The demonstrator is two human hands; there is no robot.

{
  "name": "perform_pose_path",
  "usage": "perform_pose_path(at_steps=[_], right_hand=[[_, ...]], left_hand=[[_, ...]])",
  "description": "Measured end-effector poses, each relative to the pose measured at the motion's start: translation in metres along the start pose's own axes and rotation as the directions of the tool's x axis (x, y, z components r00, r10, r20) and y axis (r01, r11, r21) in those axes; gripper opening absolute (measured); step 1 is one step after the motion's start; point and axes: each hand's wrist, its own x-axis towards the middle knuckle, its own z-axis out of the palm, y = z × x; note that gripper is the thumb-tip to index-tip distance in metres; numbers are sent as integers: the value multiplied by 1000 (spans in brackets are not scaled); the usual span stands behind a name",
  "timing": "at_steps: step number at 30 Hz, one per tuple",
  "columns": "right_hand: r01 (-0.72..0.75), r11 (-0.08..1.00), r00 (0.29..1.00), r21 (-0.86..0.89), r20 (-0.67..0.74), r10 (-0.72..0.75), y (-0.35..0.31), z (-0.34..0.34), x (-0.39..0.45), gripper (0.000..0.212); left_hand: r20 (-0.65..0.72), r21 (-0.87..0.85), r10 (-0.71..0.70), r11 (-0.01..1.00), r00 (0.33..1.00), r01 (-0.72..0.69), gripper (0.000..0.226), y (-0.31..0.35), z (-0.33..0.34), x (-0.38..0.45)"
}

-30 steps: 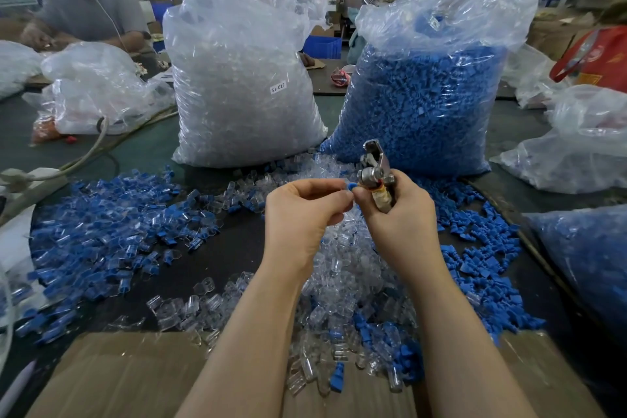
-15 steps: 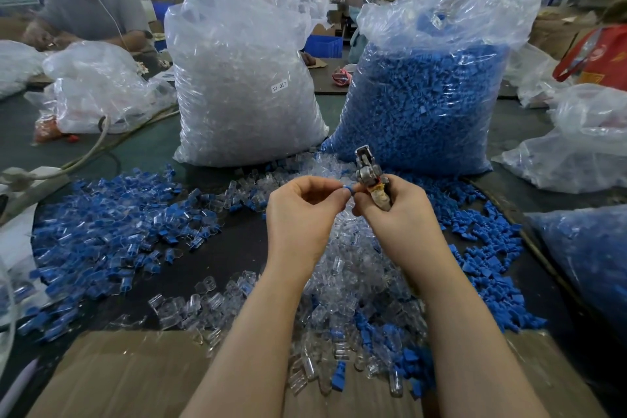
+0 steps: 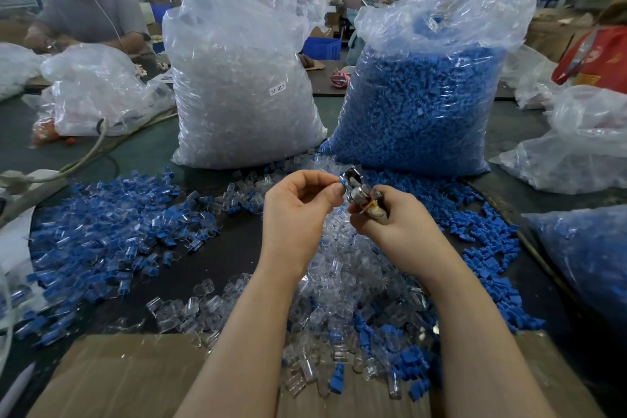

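Observation:
My right hand [image 3: 393, 224] grips a small metal tool [image 3: 364, 195] with a silver barrel, a brass end and a dark jaw at its tip. My left hand [image 3: 298, 207] pinches a tiny blue plastic piece [image 3: 342, 182] between thumb and forefinger, right against the tool's jaw. Both hands hover above a heap of clear plastic caps [image 3: 342, 285] in the middle of the table. Loose blue pieces [image 3: 481, 248] lie to the right of the heap. A spread of joined blue-and-clear parts [image 3: 101, 237] covers the table to the left.
A tall bag of clear caps [image 3: 241, 78] and a tall bag of blue pieces [image 3: 427, 95] stand behind the hands. More plastic bags [image 3: 576, 153] sit at right and left. Cardboard [image 3: 118, 373] lines the near edge. A person [image 3: 88, 10] works at far left.
The tool's tip has dropped lower and tilted leftward toward my left hand. Both hands have stayed close together over the clear heap.

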Motion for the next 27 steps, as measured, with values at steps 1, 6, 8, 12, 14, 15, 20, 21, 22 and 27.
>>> perform_pose_path(at_steps=[1,6,8,12,14,15,20,21,22,27], right_hand=[[3,1000,1000,-2,2,-3,0,0,0,19],[6,1000,1000,-14,2,-6,0,0,1,15],[6,1000,1000,-24,4,-6,1,0,0,15],[10,999,1000,-33,3,-10,1,1,0,10],[13,999,1000,-40,4,-12,1,1,0,6],[12,999,1000,-42,4,-11,2,1,1,6],[-3,999,1000,-46,-10,3,4,3,0,15],[2,998,1000,-56,-18,-3,4,3,0,14],[7,998,1000,-65,-26,-9,4,3,0,12],[23,990,999,-136,-45,-29,6,5,2,9]], left_hand=[[5,0,5,1000,1000,-5,15,0,0,0],[19,-15,25,1000,1000,-24,14,1,0,0],[24,-25,28,999,999,-27,15,1,-1,-1],[45,-40,29,999,999,-27,14,1,-3,-1],[49,-47,30,999,998,-28,14,2,-3,-1],[49,-49,30,998,998,-28,14,1,-3,-1],[49,-44,22,999,999,-19,14,0,-2,-1],[50,-44,21,999,999,-19,14,0,-2,-1],[53,-44,18,999,998,-16,14,0,-2,0],[69,-103,-122,986,990,128,9,-3,-3,1]])
